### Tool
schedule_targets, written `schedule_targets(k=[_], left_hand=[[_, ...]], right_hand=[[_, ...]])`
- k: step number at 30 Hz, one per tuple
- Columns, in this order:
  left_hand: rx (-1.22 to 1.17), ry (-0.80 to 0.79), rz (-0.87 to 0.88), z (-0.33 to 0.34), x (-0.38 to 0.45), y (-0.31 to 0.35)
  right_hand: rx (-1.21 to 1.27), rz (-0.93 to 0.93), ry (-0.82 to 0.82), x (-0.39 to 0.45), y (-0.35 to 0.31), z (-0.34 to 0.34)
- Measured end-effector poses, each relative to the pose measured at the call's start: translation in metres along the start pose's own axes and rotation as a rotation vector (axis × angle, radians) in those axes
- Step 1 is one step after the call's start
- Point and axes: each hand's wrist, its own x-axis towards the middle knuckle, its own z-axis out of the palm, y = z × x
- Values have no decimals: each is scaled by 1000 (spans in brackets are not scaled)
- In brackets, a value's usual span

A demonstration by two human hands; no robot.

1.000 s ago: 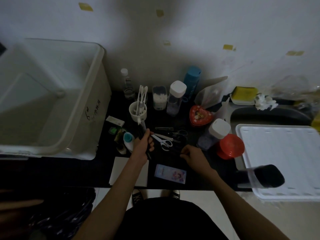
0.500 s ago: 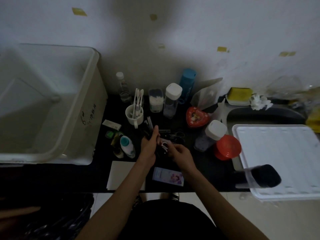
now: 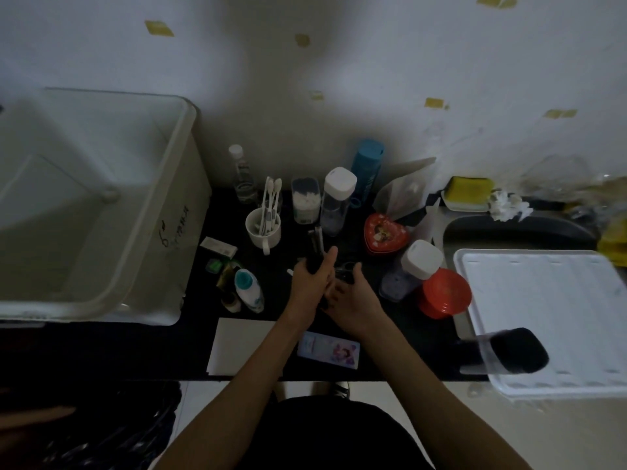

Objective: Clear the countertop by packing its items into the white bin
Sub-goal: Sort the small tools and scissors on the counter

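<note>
Since a second ago the right hand has moved in from the counter to meet the left hand, which still grips a bundle of dark slim tools, fingers closed round them. The right fingers curl half shut; what they hold cannot be told. Both hover over the black countertop. The large white plastic bin sits well left; a white mug of toothbrushes and a red heart-shaped tin crowd close behind.

Left hand fisted, thumb up; right hand curled, touching it
</note>
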Motion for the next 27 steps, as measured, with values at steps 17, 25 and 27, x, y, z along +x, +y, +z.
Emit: schedule_targets(k=[17, 25, 27], left_hand=[[375, -471, -389, -16, -2, -34], [412, -451, -471, -11, 0, -59], [593, -524, -516, -19, 4, -61]], right_hand=[[-754, -357, -12, 5, -18, -18], [-535, -322, 98, 21, -1, -44], [-424, -324, 193, 31, -4, -53]])
